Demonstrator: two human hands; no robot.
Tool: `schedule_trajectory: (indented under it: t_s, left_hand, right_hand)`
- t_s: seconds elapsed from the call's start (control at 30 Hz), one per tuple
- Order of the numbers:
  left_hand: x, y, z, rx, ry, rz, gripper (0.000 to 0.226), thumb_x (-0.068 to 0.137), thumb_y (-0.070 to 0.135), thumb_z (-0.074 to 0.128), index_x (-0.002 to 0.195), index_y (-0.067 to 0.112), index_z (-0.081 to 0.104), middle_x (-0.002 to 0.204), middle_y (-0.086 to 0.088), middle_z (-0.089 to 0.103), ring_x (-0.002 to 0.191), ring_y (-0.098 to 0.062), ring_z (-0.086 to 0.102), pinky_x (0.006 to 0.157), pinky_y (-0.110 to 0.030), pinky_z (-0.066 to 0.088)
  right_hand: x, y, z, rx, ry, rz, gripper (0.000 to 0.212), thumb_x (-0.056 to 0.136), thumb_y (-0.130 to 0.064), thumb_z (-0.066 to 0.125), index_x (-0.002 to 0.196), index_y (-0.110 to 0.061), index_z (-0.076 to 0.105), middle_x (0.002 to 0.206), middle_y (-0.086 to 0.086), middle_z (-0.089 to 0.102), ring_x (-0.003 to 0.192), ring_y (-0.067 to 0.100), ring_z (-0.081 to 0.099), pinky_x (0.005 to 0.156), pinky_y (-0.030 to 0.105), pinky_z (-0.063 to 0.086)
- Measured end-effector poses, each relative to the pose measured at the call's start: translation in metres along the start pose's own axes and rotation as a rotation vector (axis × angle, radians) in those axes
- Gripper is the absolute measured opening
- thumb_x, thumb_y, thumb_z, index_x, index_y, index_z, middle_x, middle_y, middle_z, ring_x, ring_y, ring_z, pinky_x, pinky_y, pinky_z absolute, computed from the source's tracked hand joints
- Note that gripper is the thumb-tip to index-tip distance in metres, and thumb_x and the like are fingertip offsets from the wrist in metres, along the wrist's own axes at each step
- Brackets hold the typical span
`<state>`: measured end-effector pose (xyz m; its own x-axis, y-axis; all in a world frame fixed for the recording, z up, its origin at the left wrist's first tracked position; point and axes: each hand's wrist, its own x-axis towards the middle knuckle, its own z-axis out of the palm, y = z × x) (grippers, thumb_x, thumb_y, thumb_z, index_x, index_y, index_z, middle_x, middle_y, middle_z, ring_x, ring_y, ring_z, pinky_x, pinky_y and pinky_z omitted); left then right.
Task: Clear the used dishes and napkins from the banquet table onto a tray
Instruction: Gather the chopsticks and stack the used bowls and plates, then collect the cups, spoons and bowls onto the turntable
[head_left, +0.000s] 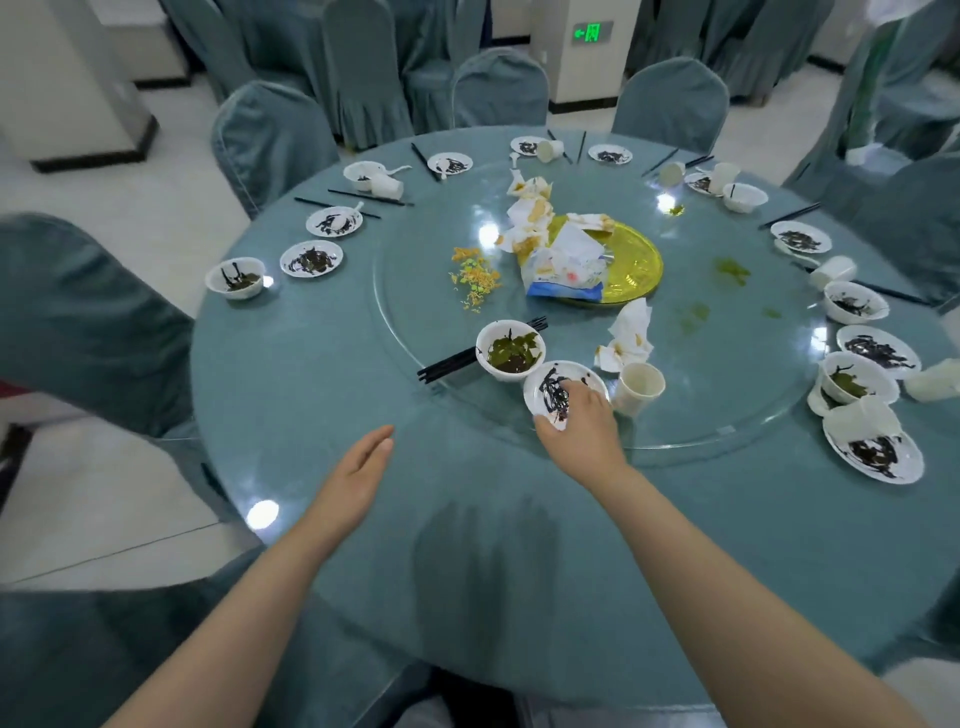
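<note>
Right grip (582, 423) held the smeared plate (556, 392) beside a bowl (510, 351) on the counter (311, 374); left grip (358, 465) hovered, fingers straight, holding nothing.

Turntable (727, 436) at centre of surface (363, 467). Tray (636, 262) mid-turntable, napkins (530, 218) on and left of it. Bowl (510, 351), plate (550, 392), cup (638, 387) at near rim; chopsticks (447, 364) left of bowl. Chairs (270, 135) behind.

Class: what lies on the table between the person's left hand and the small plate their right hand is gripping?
In the head view, only bare teal tablecloth lies between the left hand and the small plate held by the right hand.
</note>
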<state>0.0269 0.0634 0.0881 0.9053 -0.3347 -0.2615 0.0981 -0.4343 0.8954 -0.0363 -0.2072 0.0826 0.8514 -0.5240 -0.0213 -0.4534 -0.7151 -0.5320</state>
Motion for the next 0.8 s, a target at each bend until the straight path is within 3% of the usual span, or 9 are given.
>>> schedule_trajectory:
  t_s: [0.3, 0.47, 0.67, 0.8]
  left_hand:
    - [-0.051, -0.031, -0.08, -0.056, 0.151, -0.026, 0.042, 0.101, 0.038, 0.044, 0.142, 0.027, 0.046, 0.146, 0.012, 0.044, 0.135, -0.004, 0.038, 0.118, -0.032, 0.024]
    - [-0.106, -0.054, -0.152, -0.077, 0.27, 0.007, 0.04, 0.102, 0.037, 0.042, 0.141, 0.028, 0.046, 0.139, 0.018, 0.047, 0.129, 0.0, 0.04, 0.108, -0.022, 0.028]
    - [-0.189, -0.1, -0.252, -0.101, 0.433, 0.03, 0.029, 0.102, 0.032, 0.043, 0.127, 0.033, 0.056, 0.127, 0.021, 0.056, 0.116, 0.012, 0.047, 0.094, -0.007, 0.034]
    - [-0.236, -0.139, -0.314, -0.114, 0.544, 0.004, 0.029, 0.101, 0.031, 0.045, 0.126, 0.031, 0.059, 0.125, 0.02, 0.058, 0.117, 0.008, 0.05, 0.095, -0.012, 0.037]
  right_hand:
    - [-0.05, -0.102, 0.037, 0.059, -0.157, -0.18, 0.06, 0.092, -0.038, 0.059, 0.141, -0.009, 0.04, 0.144, 0.007, 0.042, 0.136, 0.026, 0.031, 0.113, 0.034, 0.024]
    - [-0.098, -0.182, 0.08, 0.09, -0.258, -0.294, 0.056, 0.093, -0.033, 0.059, 0.14, -0.008, 0.041, 0.144, 0.007, 0.043, 0.136, 0.024, 0.031, 0.111, 0.029, 0.02]
    - [-0.191, -0.289, 0.146, 0.18, -0.423, -0.437, 0.052, 0.092, -0.037, 0.059, 0.137, -0.014, 0.044, 0.141, 0.004, 0.046, 0.134, 0.021, 0.033, 0.109, 0.029, 0.027]
    - [-0.256, -0.353, 0.185, 0.224, -0.532, -0.518, 0.055, 0.093, -0.04, 0.057, 0.141, -0.016, 0.041, 0.143, -0.001, 0.042, 0.137, 0.017, 0.031, 0.112, 0.03, 0.028]
